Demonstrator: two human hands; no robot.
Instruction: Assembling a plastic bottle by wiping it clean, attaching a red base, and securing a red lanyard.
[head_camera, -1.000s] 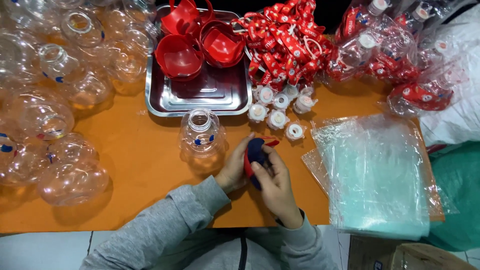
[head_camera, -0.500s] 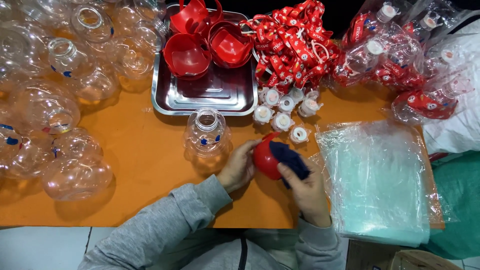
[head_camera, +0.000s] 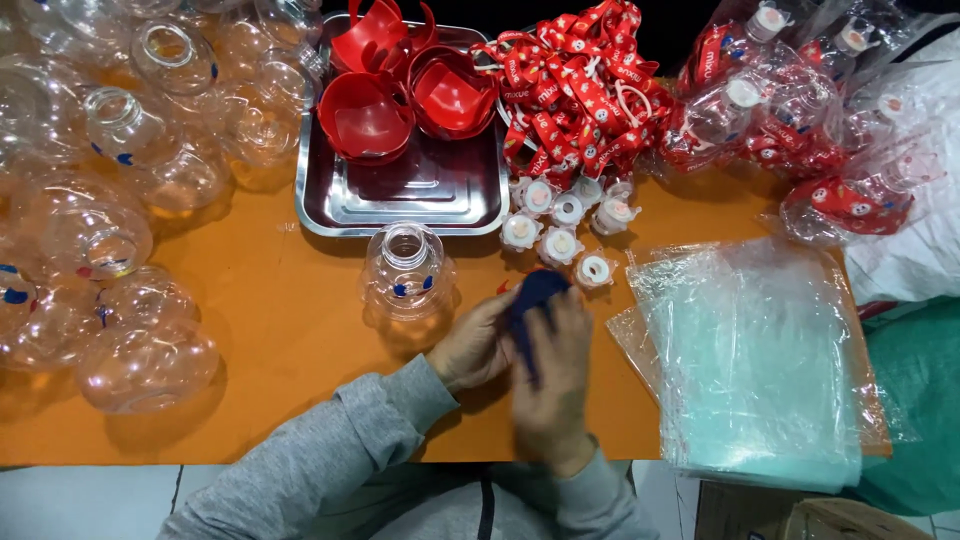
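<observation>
Head view: both hands around dark-blue piece

An orange worktop fills most of the view, its near edge running straight across the bottom. Below that edge shows a strip of pale tiled floor with dark grout lines. At the far side, behind the worktop, the background is black and unlit. Light falls evenly from above, giving soft shadows on the orange surface.

A stack of flat, clear plastic bags lies just right of the right hand's fingers. Crinkled clear bags holding packed bottles sit far beyond them, upper right.
</observation>
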